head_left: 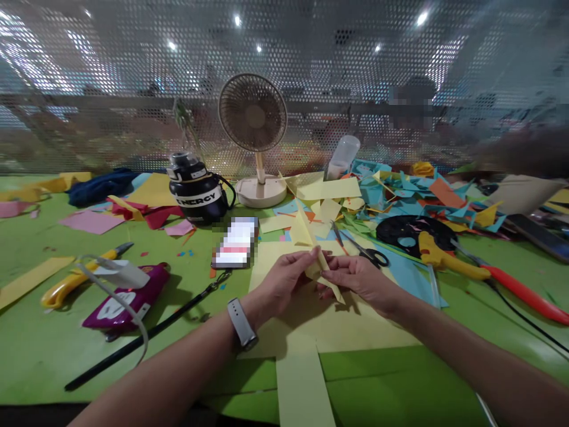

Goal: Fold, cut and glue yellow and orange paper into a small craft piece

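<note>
Between my two hands is a folded piece of pale yellow paper (pixel 303 228), its pointed end rising away from me. My left hand (pixel 288 276) pinches it near the middle, thumb on top. With thumb and fingers, my right hand (pixel 355 277) grips the lower right end of the same paper. Under both hands lies a larger yellow sheet (pixel 373 335), and a yellow strip (pixel 302 385) reaches from it toward me. Black-handled scissors (pixel 373 256) lie just beyond my right hand. Some fingertips are hidden behind the folded paper.
Left: phone (pixel 236 242), black bottle (pixel 198 193), purple packet (pixel 128 302) with a white charger (pixel 122 273), and a yellow-handled cutter (pixel 80 276). A fan (pixel 262 193) stands behind. Right: a yellow-and-red glue gun (pixel 453 261), its cable, and a heap of blue paper scraps (pixel 404 193).
</note>
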Action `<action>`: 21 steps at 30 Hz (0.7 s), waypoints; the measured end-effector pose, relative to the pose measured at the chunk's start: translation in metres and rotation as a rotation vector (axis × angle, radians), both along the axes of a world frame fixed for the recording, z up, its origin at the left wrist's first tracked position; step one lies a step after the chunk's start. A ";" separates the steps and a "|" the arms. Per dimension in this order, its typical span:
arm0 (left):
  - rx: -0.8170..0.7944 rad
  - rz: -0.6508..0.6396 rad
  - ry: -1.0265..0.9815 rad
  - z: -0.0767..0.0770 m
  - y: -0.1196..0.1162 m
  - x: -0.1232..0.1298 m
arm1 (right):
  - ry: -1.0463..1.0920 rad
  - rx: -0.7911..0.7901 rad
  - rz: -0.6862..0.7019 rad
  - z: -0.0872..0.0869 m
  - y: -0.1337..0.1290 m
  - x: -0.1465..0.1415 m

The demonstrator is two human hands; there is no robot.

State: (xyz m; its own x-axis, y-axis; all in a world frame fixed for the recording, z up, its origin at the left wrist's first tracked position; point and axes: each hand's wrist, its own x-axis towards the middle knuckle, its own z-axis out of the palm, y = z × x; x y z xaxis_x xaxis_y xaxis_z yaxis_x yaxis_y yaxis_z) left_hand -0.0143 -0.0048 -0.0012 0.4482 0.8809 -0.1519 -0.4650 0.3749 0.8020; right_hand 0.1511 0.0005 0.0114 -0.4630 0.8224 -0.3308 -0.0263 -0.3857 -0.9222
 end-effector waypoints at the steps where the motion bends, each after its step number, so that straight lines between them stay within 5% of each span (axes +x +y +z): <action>1: 0.015 0.012 0.012 0.000 0.000 0.001 | -0.012 0.004 0.005 -0.001 0.000 0.000; 11: 0.010 0.309 0.148 0.001 0.015 -0.016 | -0.182 0.070 0.213 -0.006 0.003 0.012; 13: -0.005 0.307 0.148 0.002 0.016 -0.019 | -0.280 0.257 0.151 -0.005 0.006 0.017; 17: -0.019 0.216 0.141 0.004 0.013 -0.018 | -0.406 0.935 -0.071 0.001 0.009 0.021; 21: -0.043 0.180 0.164 0.005 0.008 -0.014 | -0.443 1.285 -0.001 0.000 0.007 0.019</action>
